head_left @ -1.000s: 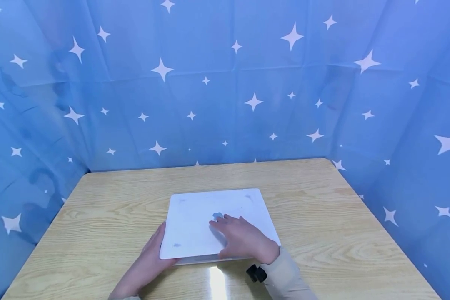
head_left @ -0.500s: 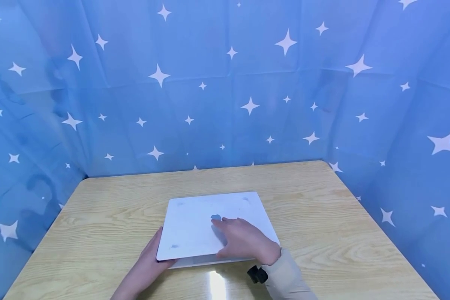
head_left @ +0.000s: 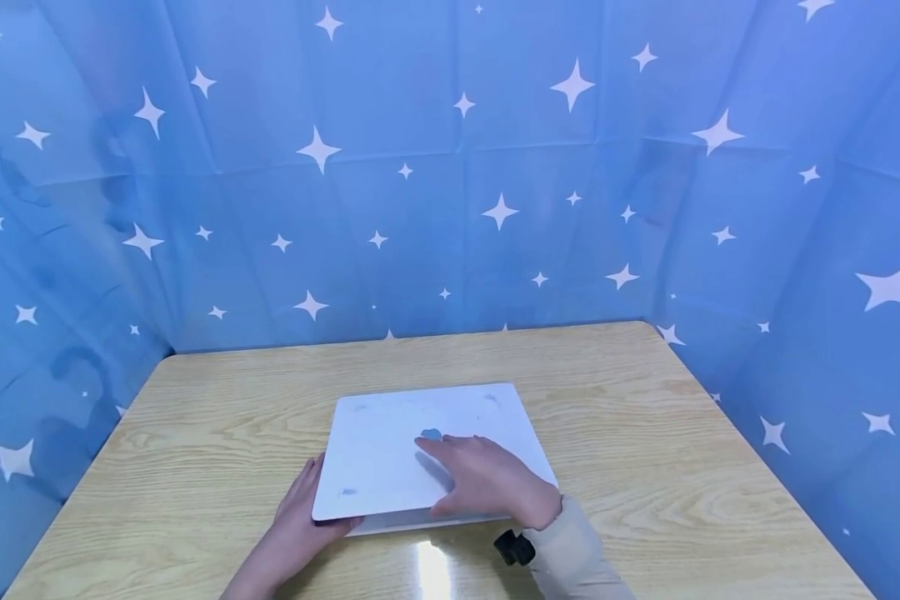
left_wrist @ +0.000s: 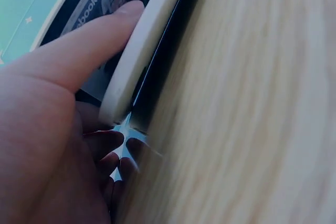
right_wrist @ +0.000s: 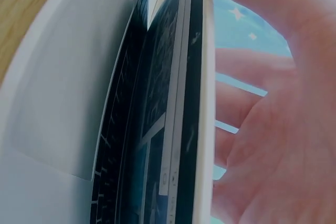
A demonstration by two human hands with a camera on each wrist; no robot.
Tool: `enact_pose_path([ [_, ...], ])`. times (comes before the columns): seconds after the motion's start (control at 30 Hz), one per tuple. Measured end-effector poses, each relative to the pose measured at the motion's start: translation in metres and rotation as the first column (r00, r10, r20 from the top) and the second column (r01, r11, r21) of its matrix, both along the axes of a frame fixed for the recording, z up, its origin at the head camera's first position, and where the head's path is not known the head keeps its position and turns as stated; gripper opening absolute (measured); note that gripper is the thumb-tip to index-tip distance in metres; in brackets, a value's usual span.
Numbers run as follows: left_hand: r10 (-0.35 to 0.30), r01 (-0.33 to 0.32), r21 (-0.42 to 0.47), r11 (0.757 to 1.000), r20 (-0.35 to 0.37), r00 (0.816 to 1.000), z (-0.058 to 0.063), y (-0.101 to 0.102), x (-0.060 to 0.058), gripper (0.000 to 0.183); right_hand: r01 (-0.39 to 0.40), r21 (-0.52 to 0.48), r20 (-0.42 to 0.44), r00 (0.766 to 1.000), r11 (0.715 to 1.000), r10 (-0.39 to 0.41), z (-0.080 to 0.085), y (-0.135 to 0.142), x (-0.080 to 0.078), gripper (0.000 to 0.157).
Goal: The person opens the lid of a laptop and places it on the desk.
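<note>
A silver-white laptop [head_left: 378, 467] sits on the wooden table, its lid raised a little off the base. The left hand [head_left: 300, 517] grips the front left corner of the base. In the left wrist view its thumb lies across that edge, the other fingers curling beside and below. The right hand [head_left: 487, 479] holds the lid near its front edge, thumb at the rim and fingers over the outer face, by the bluish logo [head_left: 431, 434]. In the right wrist view, the lit screen [right_wrist: 157, 87] faces the black keyboard [right_wrist: 110, 145] across a narrow gap.
The pale wooden table [head_left: 682, 467] extends around the laptop on all sides. A blue curtain [head_left: 420, 208] with white stars hangs behind it and along both sides. A small black device [head_left: 514, 547] is worn at the right sleeve [head_left: 573, 554].
The head view has tilted slightly. The right hand's fingers, more spread at first, now lie closer together on the lid. Both hands keep their places on the laptop, and the lid gap looks much the same.
</note>
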State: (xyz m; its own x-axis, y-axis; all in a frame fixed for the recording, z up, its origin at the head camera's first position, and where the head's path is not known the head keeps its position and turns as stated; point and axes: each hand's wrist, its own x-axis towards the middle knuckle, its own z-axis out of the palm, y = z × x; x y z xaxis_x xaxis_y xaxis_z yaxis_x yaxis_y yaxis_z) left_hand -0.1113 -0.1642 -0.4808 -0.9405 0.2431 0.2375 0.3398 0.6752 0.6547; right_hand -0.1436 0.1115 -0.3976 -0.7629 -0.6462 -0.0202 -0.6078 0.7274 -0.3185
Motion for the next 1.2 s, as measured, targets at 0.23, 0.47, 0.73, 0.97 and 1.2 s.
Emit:
enact_pose_path([
  [0.23,0.009,-0.009,-0.016,1.0,0.03,1.0,0.0015,-0.0004,0.0016,0.094,-0.007,0.004,-0.032,0.999,1.0,0.007,0.0011,0.0004,0.0003,0.082],
  [0.47,0.035,-0.036,0.001,0.999,0.148,0.988,0.0053,0.0003,0.0053,0.104,-0.017,-0.006,-0.054,0.998,1.0,0.017,0.0013,0.0016,-0.0007,0.082],
  [0.73,0.082,-0.08,-0.017,0.997,0.185,0.979,0.0063,0.001,0.0063,0.112,-0.005,0.003,-0.061,0.998,1.0,0.005,0.0027,0.0012,-0.0011,0.08],
  [0.97,0.099,-0.094,-0.033,0.995,0.207,0.973,0.0077,0.0024,0.006,0.117,0.007,0.002,-0.088,0.996,1.0,-0.007,0.0068,0.0033,-0.0004,0.081],
  [1.2,0.112,-0.105,-0.042,0.994,0.213,0.971,0.0075,0.0035,0.0055,0.12,0.005,-0.047,-0.135,0.991,0.999,-0.011,0.0092,0.0066,0.0003,0.089],
])
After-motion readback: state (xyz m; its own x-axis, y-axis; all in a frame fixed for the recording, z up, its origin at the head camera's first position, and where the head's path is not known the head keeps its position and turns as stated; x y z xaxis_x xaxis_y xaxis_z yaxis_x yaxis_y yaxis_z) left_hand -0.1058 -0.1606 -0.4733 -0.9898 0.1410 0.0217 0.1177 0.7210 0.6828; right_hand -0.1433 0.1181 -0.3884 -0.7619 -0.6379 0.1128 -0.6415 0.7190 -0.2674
